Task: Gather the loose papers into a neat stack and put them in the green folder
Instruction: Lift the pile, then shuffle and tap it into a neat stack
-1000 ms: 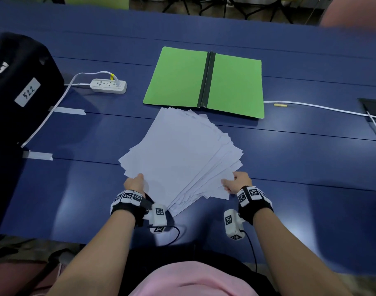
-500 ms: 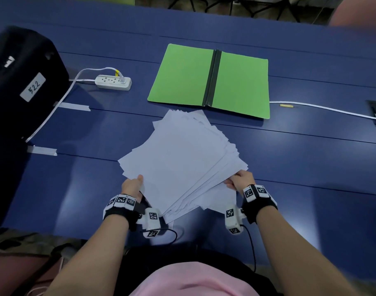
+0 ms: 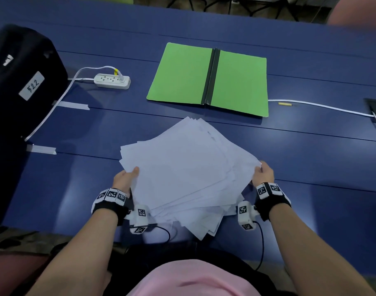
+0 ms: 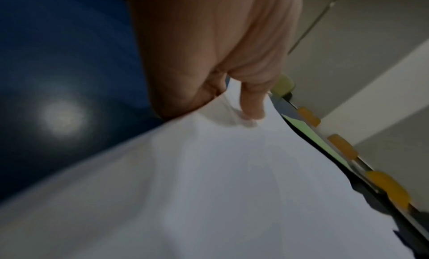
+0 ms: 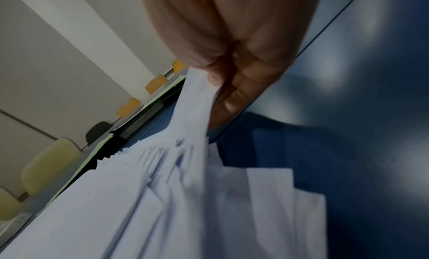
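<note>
A fanned pile of several white papers [image 3: 182,174] is held above the near part of the blue table [image 3: 311,159], its near corners hanging loose. My left hand [image 3: 127,178] pinches the pile's left edge, thumb on top, as the left wrist view shows [image 4: 252,107]. My right hand [image 3: 263,174] pinches the right corner; in the right wrist view the fingers [image 5: 230,98] lie under the sheets [image 5: 185,198]. The green folder [image 3: 208,79] lies open and flat beyond the papers, with a dark spine down its middle.
A black case [image 3: 18,82] with a label stands at the left. A white power strip [image 3: 112,81] and its cable lie left of the folder. Another white cable [image 3: 323,106] runs off to the right. Tape strips [image 3: 72,105] stick to the table.
Both hands have lifted the fanned papers off the table and turned them. The hands have moved further apart to the pile's side edges, and the sheets lie closer together.
</note>
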`<state>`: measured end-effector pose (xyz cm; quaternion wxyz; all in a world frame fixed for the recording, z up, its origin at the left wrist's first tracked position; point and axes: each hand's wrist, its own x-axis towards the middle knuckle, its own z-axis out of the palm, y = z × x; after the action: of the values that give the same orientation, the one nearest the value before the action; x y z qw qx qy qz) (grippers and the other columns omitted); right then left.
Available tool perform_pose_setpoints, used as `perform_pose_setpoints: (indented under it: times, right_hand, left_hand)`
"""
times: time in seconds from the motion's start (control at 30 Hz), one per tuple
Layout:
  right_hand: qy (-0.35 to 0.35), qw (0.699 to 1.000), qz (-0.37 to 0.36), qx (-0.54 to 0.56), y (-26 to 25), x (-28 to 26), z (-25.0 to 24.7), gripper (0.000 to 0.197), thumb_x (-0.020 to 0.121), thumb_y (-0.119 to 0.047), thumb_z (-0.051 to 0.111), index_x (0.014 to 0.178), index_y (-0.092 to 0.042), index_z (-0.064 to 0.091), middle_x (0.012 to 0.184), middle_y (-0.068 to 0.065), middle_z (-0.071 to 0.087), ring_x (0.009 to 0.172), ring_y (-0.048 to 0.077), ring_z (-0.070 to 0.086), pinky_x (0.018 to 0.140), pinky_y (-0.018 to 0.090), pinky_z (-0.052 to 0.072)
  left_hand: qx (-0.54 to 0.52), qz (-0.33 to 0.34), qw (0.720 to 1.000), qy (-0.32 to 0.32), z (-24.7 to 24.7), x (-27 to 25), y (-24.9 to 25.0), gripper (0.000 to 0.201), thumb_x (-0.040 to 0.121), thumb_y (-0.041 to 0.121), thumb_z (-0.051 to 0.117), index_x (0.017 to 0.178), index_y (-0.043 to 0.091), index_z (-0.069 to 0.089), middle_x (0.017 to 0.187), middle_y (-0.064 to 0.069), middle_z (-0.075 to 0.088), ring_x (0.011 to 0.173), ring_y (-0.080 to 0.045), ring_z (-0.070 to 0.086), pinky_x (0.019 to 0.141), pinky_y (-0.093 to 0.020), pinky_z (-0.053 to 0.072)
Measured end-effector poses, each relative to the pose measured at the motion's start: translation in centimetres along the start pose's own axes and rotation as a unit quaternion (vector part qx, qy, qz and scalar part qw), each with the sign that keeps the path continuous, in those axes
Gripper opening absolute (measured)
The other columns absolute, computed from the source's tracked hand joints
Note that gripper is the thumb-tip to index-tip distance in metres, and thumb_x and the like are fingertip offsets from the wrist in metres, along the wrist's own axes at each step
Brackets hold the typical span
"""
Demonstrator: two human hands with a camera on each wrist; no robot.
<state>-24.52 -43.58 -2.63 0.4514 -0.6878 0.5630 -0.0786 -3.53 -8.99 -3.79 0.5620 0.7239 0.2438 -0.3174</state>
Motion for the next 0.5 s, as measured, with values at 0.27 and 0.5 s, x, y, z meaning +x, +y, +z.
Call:
perform_pose_setpoints:
  times: [0.27, 0.5]
  right_hand:
    - [-0.099, 0.995, -0.011, 0.004, -2.1, -1.4, 1.2, 0.039, 0.094, 0.002, 0.041, 0.132, -0.001, 0.050, 0.132, 0.015, 0.055, 0.122, 0.032, 0.051, 0.088, 0.023, 0.033]
    - [-0.148, 0.988, 0.020, -0.029, -0.5, 0.8, -2.6, 0.031, 0.094, -0.002, 0.050, 0.124, 0.001, 0.056, 0.125, 0.010, 0.058, 0.114, 0.028, 0.056, 0.097, 0.035, 0.041]
  left_hand:
    - [0.105, 0.005, 0.994, 0.016, 0.6, 0.1, -0.7, 0.036, 0.090, 0.005, 0.059, 0.125, 0.000, 0.053, 0.127, -0.013, 0.060, 0.115, -0.033, 0.057, 0.103, -0.045, 0.043]
    - [0.125, 0.012, 0.992, -0.032, -2.7, 0.6, 0.1, 0.044, 0.089, 0.015, 0.064, 0.127, -0.001, 0.050, 0.123, -0.013, 0.060, 0.106, -0.030, 0.058, 0.098, -0.041, 0.045]
